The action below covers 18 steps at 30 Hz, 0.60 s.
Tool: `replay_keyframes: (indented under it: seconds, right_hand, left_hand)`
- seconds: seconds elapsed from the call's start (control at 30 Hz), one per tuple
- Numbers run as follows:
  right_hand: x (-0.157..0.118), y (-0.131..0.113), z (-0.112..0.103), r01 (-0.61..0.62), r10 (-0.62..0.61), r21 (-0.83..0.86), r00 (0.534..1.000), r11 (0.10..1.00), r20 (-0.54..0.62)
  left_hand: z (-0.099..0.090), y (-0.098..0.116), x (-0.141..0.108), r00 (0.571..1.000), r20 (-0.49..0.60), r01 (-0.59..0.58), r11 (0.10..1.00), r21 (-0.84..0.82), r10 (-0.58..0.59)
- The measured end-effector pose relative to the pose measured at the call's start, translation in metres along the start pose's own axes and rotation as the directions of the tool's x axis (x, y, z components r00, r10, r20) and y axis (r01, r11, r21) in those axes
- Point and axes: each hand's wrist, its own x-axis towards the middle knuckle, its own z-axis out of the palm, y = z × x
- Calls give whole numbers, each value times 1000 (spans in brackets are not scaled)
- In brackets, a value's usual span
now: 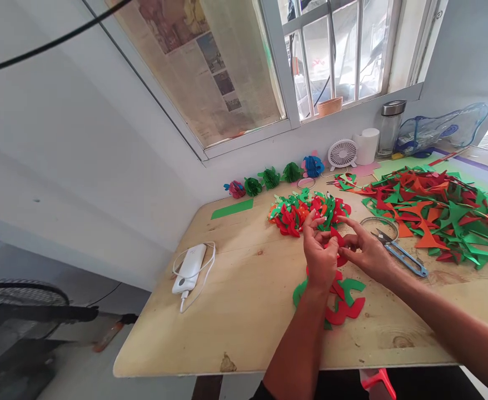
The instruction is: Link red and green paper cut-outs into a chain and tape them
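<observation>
Both left hand (321, 250) and right hand (360, 248) narrowly pinch a red cutout (336, 238) over the bench (256, 303), near loose red-and-green pieces (340, 314). The step seems to be shaping; the next move likely calls for a light, steady grip.

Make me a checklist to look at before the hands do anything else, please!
1. Red paper piece held by both the left hand and right hand: ok.
2. Its folds neat: cannot tell, fingers cover much of it.
3. Blue snips clear of the hands: not ok, the blades lie close beside the right hand.
4. Loose cut-outs clear of the arms: not ok, they poke out around the left wrist.
5. White power bank away from the hands: ok.
</observation>
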Motion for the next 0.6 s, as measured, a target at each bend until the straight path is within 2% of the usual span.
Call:
replay_keyframes:
  seconds: [0.13, 0.27, 0.33, 0.6]
  right_hand:
    - [1, -3, -5, 5, -2, 65, 999, 998, -44]
    - [3, -9, -14, -49, 64, 80, 977, 996, -204]
    - [4, -13, -16, -78, 99, 94, 964, 993, -248]
    - [3, -15, -17, -48, 94, 226, 976, 973, -198]
  left_hand:
    - [-1, 2, 1, 1000, 2, 3, 1000, -14, -3]
    - [-3, 2, 3, 999, 33, 38, 998, -48, -36]
    - [-3, 2, 3, 996, 73, 43, 998, -35, -40]
    - [-2, 4, -5, 980, 174, -120, 981, 154, 93]
